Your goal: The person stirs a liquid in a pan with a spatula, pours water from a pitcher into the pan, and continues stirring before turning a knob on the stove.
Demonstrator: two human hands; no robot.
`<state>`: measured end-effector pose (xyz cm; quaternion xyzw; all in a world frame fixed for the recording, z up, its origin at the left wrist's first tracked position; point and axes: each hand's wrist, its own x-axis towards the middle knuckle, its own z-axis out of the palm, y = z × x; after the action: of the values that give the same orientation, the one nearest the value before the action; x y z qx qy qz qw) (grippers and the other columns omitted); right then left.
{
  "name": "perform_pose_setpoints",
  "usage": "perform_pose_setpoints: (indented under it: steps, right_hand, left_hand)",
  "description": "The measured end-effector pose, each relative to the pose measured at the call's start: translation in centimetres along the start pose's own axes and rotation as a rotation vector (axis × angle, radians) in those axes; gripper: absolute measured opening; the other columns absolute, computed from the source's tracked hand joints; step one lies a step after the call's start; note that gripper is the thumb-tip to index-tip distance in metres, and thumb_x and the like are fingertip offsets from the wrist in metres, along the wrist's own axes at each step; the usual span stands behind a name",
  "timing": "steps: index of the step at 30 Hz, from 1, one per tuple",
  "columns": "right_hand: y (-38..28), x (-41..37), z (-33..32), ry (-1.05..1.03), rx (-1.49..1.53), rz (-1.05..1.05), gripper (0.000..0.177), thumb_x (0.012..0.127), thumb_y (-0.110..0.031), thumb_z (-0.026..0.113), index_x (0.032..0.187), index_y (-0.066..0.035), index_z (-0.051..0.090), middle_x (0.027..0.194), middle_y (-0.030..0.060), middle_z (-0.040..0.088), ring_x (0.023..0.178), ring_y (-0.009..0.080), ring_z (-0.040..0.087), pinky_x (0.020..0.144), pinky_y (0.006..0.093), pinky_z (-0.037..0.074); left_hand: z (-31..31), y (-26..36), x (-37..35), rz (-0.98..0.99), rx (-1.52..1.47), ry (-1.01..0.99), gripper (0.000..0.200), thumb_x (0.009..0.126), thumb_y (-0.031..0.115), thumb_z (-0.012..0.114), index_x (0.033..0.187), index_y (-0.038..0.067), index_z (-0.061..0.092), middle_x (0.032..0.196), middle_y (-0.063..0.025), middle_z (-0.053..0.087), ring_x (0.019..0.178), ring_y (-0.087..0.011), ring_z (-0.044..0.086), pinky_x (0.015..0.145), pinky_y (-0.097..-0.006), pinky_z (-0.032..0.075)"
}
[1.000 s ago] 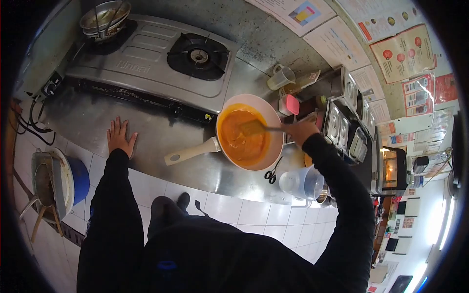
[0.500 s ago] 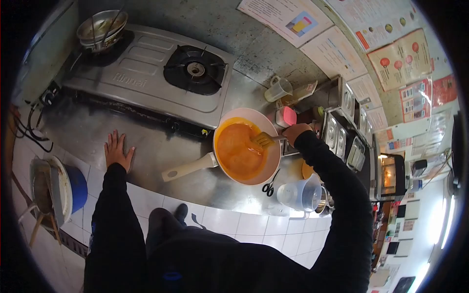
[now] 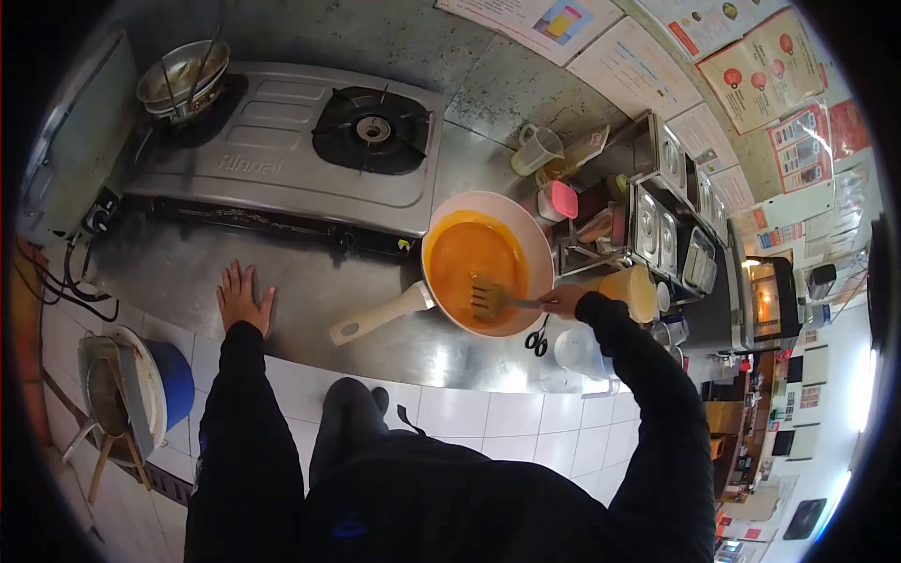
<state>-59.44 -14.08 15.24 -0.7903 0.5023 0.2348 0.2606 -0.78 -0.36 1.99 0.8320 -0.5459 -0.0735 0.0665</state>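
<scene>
My right hand (image 3: 565, 302) is closed around the handle of a slotted spatula (image 3: 490, 299). Its head dips into orange sauce (image 3: 474, 260) in a frying pan (image 3: 537, 246), near the side closest to me. The pan is pale inside, and its cream handle (image 3: 380, 316) points toward my left. It rests on the steel counter (image 3: 310, 305) beside the stove. My left hand (image 3: 245, 298) lies flat on the counter's front part with fingers spread, holding nothing. Black-handled scissors (image 3: 536, 342) lie just below the pan, close to my right hand.
A Rinnai gas stove (image 3: 272, 150) stands behind, with metal bowls (image 3: 185, 80) on its left burner. At right are a clear jug (image 3: 538, 150), a pink-lidded container (image 3: 560, 200), lidded steel trays (image 3: 657, 235) and a plastic pitcher (image 3: 579, 352). A blue bucket (image 3: 178, 380) sits at lower left.
My right hand has drawn the spatula through the sauce, from the pan's far right side toward me. My left hand stays flat on the counter. The camera view has shifted slightly.
</scene>
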Motion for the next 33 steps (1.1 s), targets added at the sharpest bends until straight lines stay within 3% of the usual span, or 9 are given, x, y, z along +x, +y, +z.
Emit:
perform_pose_setpoints:
  steps: [3, 7, 10, 13, 19, 25, 33]
  right_hand:
    - [-2.2, 1.8, 2.1, -0.116, 0.228, 0.280, 0.036, 0.085, -0.042, 0.055, 0.108, -0.015, 0.065, 0.091, 0.0139, 0.067, 0.086, 0.0312, 0.063, 0.078, 0.0379, 0.047]
    - [-5.7, 2.4, 3.6, 0.107, 0.299, 0.216, 0.033, 0.087, -0.037, 0.054, 0.108, -0.012, 0.064, 0.091, 0.0167, 0.066, 0.087, 0.0330, 0.063, 0.077, 0.0382, 0.048]
    - [-5.4, 3.9, 6.2, 0.390, 0.244, 0.112, 0.033, 0.089, -0.033, 0.055, 0.106, -0.007, 0.065, 0.080, 0.0151, 0.066, 0.071, 0.0282, 0.064, 0.066, 0.0354, 0.048]
    - [-6.7, 3.1, 5.6, 0.426, 0.285, 0.150, 0.033, 0.089, -0.032, 0.055, 0.107, -0.006, 0.063, 0.090, 0.0206, 0.065, 0.082, 0.0345, 0.063, 0.073, 0.0374, 0.049]
    - [-8.3, 0.0, 4.8, 0.605, 0.137, 0.246, 0.033, 0.088, -0.028, 0.051, 0.119, -0.018, 0.057, 0.093, 0.0202, 0.064, 0.086, 0.0356, 0.062, 0.076, 0.0456, 0.049]
    - [-9.4, -2.0, 4.9, 0.662, -0.165, 0.280, 0.037, 0.088, -0.018, 0.048, 0.124, -0.026, 0.052, 0.085, 0.0146, 0.058, 0.076, 0.0340, 0.062, 0.066, 0.0442, 0.051]
    - [-10.7, -2.8, 5.8, 0.700, -0.170, 0.298, 0.042, 0.085, -0.014, 0.052, 0.125, -0.028, 0.052, 0.082, 0.0136, 0.056, 0.078, 0.0319, 0.061, 0.066, 0.0430, 0.051]
  left_hand:
    - [-0.2, 0.1, -0.2, 0.006, -0.019, 0.010, 0.062, 0.085, 0.047, 0.051, 0.137, 0.017, 0.036, 0.151, -0.0084, 0.016, 0.139, -0.0282, 0.012, 0.110, -0.0480, 0.013]
    - [-0.5, 0.2, -0.1, -0.017, -0.011, -0.021, 0.062, 0.085, 0.048, 0.051, 0.137, 0.017, 0.035, 0.151, -0.0075, 0.015, 0.139, -0.0272, 0.011, 0.111, -0.0475, 0.012]
    - [-0.3, 0.1, -0.2, -0.012, -0.015, -0.017, 0.063, 0.085, 0.048, 0.050, 0.137, 0.017, 0.035, 0.151, -0.0071, 0.015, 0.139, -0.0267, 0.010, 0.111, -0.0469, 0.012]
    - [-0.5, 0.0, -0.4, -0.011, -0.019, -0.013, 0.061, 0.085, 0.047, 0.051, 0.137, 0.017, 0.035, 0.151, -0.0074, 0.015, 0.139, -0.0273, 0.011, 0.111, -0.0467, 0.012]
    - [-0.7, 0.1, -0.4, -0.016, -0.033, -0.020, 0.060, 0.086, 0.046, 0.051, 0.137, 0.018, 0.035, 0.151, -0.0074, 0.015, 0.139, -0.0277, 0.012, 0.111, -0.0470, 0.012]
    - [-0.8, 0.3, -0.4, -0.018, -0.014, -0.020, 0.060, 0.087, 0.048, 0.048, 0.137, 0.018, 0.036, 0.151, -0.0061, 0.013, 0.139, -0.0258, 0.011, 0.112, -0.0446, 0.010]
    - [-0.3, 0.0, -0.4, -0.016, -0.014, -0.006, 0.060, 0.087, 0.049, 0.048, 0.137, 0.018, 0.036, 0.150, -0.0072, 0.017, 0.139, -0.0263, 0.012, 0.112, -0.0446, 0.011]
